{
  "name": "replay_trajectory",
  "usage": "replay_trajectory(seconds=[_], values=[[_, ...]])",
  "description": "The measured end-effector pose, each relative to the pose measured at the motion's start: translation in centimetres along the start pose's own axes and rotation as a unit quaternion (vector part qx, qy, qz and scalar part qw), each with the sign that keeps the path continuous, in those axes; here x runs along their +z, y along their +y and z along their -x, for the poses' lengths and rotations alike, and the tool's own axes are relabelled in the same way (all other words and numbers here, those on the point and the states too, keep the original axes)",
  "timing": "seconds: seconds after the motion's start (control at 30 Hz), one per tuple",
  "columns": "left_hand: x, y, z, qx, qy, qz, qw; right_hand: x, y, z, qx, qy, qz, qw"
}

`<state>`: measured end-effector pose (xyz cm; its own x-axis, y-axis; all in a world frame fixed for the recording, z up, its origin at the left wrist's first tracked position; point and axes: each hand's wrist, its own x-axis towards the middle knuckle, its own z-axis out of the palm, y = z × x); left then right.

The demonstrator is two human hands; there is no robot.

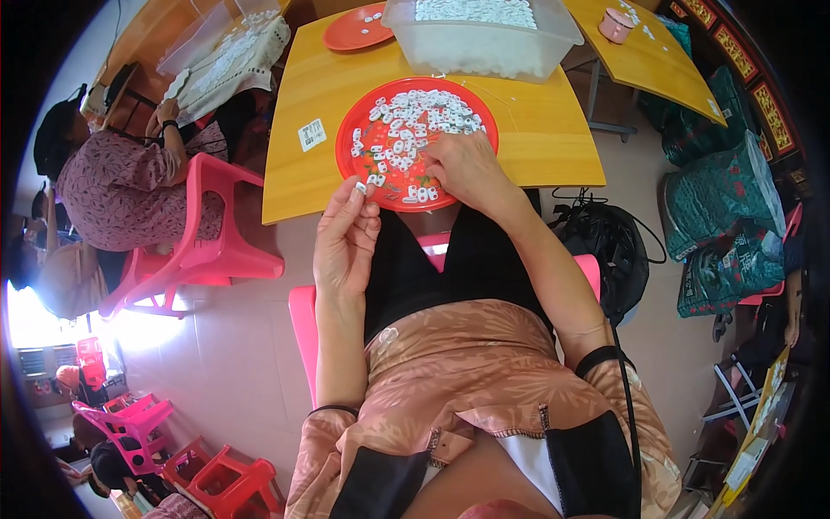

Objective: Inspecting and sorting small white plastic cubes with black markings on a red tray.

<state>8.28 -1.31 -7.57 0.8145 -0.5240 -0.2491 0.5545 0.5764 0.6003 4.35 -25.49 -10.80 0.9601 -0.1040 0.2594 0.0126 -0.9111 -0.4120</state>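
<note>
A round red plate [347, 176] with a floral pattern sits at the table's near edge. Scattered over it are many small white plastic pieces [424, 105] with dark holes or marks. Just off the plate's near-left rim, my left hand [347, 229] pinches one small white piece [360, 187] between thumb and forefinger, its other fingers curled. My right hand [469, 171] reaches over the plate's right side, fingers bent down among the pieces. Its fingertips are partly hidden, so what they grip does not show.
Behind the plate, a clear plastic bin [484, 54] holds more white pieces. A second red plate [354, 30] and a white label [312, 134] lie on the yellow table [290, 177]. At left, another person [130, 182] sits on a pink chair [201, 225]. Green bags [722, 203] stand at right.
</note>
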Motion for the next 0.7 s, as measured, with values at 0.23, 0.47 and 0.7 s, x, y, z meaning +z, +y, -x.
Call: replay_trajectory(seconds=[0.23,0.47,0.7], values=[[-0.1,-0.4,0.1,-0.001,-0.003,0.003,1.000,-0.3,-0.4,0.6,0.007,-0.063,0.030,0.998],[0.0,-1.1,0.7,0.000,-0.008,0.004,1.000,1.2,0.5,1.1,0.001,-0.029,0.036,0.999],[-0.1,-0.9,0.9,0.005,0.004,0.004,1.000,0.3,0.7,1.6,-0.008,-0.028,0.032,0.999]])
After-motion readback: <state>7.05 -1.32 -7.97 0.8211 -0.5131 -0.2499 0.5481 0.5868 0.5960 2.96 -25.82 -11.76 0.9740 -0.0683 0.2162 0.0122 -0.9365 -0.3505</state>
